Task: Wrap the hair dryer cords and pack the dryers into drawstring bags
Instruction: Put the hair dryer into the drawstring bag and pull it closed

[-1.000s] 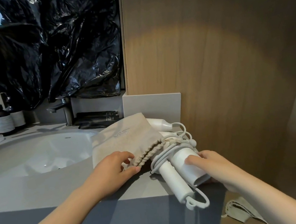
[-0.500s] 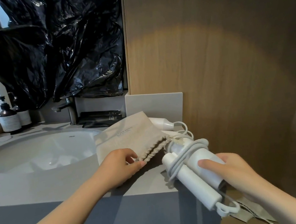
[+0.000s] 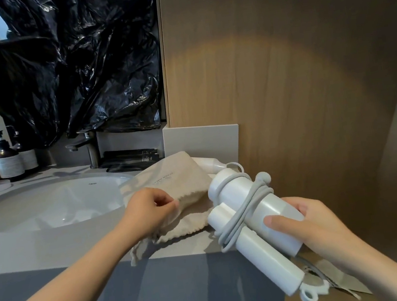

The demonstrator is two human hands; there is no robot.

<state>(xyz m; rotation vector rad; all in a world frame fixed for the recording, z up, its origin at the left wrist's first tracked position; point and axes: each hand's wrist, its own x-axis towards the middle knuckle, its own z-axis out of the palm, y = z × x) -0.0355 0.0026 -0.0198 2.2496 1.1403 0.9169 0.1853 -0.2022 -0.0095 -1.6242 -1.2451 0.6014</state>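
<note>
Status: step 1 (cord wrapping) reads as complete for 1 unit; step 2 (bagging) is not yet done.

The right hand (image 3: pixel 316 230) holds a white hair dryer (image 3: pixel 259 220) at lower centre-right of the frame, just above the front edge of the bench (image 3: pixel 53 245). Its grip is curled round the dryer barrel, thumb on top. The handle is folded against the barrel, and the grey cord (image 3: pixel 247 207) is wound round both in several turns.

The left hand (image 3: pixel 147 210), at centre frame, pinches the gathered hem of the drawstring bag (image 3: pixel 178 178) between thumb and fingertips. The bag lies on the bench, right of the sink (image 3: pixel 48 203), with its mouth facing the dryer and partly lifted. The dryer nose is just beside that mouth, not inside it.

Remaining, by judgement: insert the dryer, then pull the drawstring closed.

A second dryer (image 3: pixel 209 165) shows behind the bag (cord condition cannot be determined). A flat beige piece (image 3: pixel 340 275) at lower right, possibly another bag, is mostly hidden.
</note>
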